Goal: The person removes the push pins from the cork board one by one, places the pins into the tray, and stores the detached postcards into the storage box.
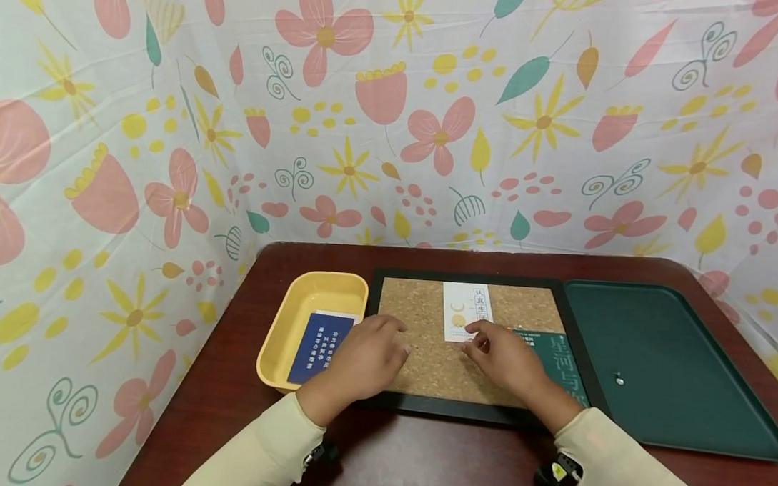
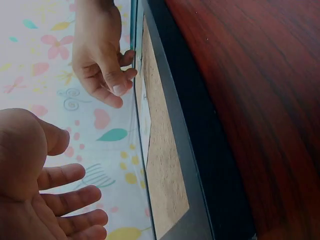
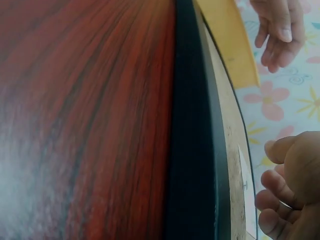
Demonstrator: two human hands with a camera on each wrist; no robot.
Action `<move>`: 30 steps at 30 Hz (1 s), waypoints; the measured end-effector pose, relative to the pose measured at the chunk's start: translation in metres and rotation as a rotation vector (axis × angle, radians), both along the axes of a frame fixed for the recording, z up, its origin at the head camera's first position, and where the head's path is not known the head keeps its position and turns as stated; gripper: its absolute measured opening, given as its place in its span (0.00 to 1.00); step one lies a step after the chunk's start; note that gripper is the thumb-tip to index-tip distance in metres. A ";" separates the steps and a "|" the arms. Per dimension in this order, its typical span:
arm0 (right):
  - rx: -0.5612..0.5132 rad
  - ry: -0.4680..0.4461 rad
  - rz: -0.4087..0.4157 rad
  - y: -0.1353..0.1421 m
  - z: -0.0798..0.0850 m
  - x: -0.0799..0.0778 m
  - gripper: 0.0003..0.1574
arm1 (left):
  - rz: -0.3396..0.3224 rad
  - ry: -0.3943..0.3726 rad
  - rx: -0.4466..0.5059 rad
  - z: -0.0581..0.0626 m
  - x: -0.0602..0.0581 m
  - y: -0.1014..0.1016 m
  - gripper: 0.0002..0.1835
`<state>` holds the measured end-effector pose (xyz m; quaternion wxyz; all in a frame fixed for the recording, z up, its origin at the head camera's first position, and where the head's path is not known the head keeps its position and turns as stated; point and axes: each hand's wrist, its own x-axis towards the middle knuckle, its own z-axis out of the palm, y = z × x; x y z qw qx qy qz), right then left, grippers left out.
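A white card [image 1: 459, 315] with a yellow drawing and a column of characters lies on the framed cork board [image 1: 415, 371]. At its lower right edge are the fingertips of my right hand [image 1: 505, 353], loosely bent, with a gap between thumb and fingers in the right wrist view. A small pin [image 3: 245, 185] stands up from the card there. My left hand [image 1: 370, 354] hovers over the board's left side, its fingers [image 2: 75, 197] loosely spread and holding nothing. Partly hidden by the right hand and wrist, a dark green printed card [image 1: 554, 359] lies at the board's lower right.
Left of the board, a yellow tray [image 1: 270, 340] holds a blue card [image 1: 318, 349] with white characters, over a paler one. A dark green tray [image 1: 683, 361] adjoins the right side, with a small pin [image 1: 619, 380] on it. Flowered cloth [image 1: 387, 193] hangs behind the brown table [image 1: 409, 457].
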<state>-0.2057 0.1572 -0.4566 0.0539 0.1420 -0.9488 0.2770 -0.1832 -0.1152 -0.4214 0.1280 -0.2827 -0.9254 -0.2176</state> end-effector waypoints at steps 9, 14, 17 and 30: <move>0.162 0.085 0.003 0.005 -0.003 -0.001 0.18 | -0.061 -0.015 -0.143 -0.007 -0.002 0.013 0.25; 0.187 0.090 0.014 0.008 -0.004 -0.003 0.18 | -0.097 -0.102 -0.242 -0.008 -0.002 0.020 0.32; 0.203 0.100 0.019 0.010 -0.005 -0.005 0.18 | -0.111 -0.166 -0.296 -0.009 -0.003 0.024 0.36; 0.222 0.128 0.041 0.011 -0.008 -0.009 0.13 | -0.131 -0.274 -0.447 -0.017 -0.009 0.041 0.41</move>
